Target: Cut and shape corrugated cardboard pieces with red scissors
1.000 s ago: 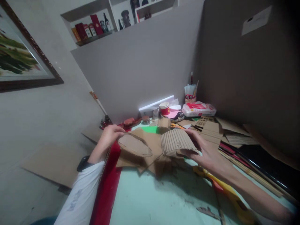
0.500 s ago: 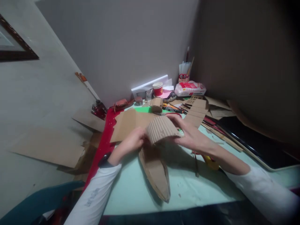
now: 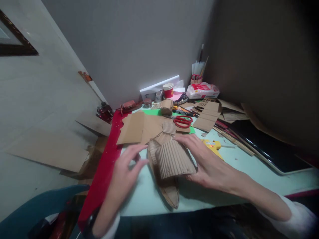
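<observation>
A curved piece of corrugated cardboard [image 3: 174, 159] is gripped along its right side by my right hand [image 3: 206, 162]. It sits over a boat-shaped cardboard body [image 3: 169, 196] lying on the table; whether the two touch is hidden. My left hand [image 3: 128, 166] is open at the left edge of the boat shape, thumb and fingers apart, with nothing between them. A small corrugated square [image 3: 168, 127] lies just beyond the far end of the boat shape.
Red-handled scissors [image 3: 183, 121] lie behind my right hand. A yellow glue gun [image 3: 213, 146] rests to the right. Flat cardboard sheets [image 3: 131, 127], a paper cup [image 3: 168, 90] and a tissue pack [image 3: 203, 90] stand farther back. A black flat device [image 3: 269, 146] lies at right.
The curved corrugated piece has come nearer and down over the boat shape in my right hand. My left hand has let go of it and moved down to the left, fingers opening.
</observation>
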`<action>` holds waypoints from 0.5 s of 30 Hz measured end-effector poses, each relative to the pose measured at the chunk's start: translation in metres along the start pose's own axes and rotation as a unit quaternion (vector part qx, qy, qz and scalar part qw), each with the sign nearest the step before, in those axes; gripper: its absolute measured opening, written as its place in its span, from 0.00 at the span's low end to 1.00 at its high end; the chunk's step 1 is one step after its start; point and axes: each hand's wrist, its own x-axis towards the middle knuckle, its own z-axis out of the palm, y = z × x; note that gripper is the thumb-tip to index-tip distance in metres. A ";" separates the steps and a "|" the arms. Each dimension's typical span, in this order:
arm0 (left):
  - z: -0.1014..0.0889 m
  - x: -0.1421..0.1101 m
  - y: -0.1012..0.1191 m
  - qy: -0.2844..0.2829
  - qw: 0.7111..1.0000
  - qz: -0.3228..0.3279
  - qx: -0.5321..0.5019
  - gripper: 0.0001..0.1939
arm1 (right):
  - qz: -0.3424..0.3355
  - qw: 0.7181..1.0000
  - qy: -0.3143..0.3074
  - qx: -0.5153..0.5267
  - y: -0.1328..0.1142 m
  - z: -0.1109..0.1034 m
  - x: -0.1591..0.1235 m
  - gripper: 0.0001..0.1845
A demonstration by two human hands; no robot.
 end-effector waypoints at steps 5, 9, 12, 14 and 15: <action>0.039 -0.056 0.029 0.051 0.997 -0.048 0.010 0.34 | -0.037 0.999 0.017 0.008 -0.022 0.018 0.006 0.37; 0.067 -0.069 0.027 0.147 0.985 -0.055 0.071 0.25 | -0.031 0.997 0.053 0.052 -0.031 0.038 0.009 0.36; 0.078 -0.070 0.019 0.153 0.982 -0.065 0.094 0.23 | -0.020 0.996 0.059 0.059 -0.028 0.052 0.007 0.37; 0.083 -0.070 0.015 0.158 0.978 -0.076 0.110 0.16 | -0.012 0.996 0.065 0.060 -0.023 0.058 0.006 0.38; 0.085 -0.070 0.014 0.160 0.976 -0.083 0.118 0.13 | -0.007 0.996 0.066 0.061 -0.020 0.061 0.005 0.39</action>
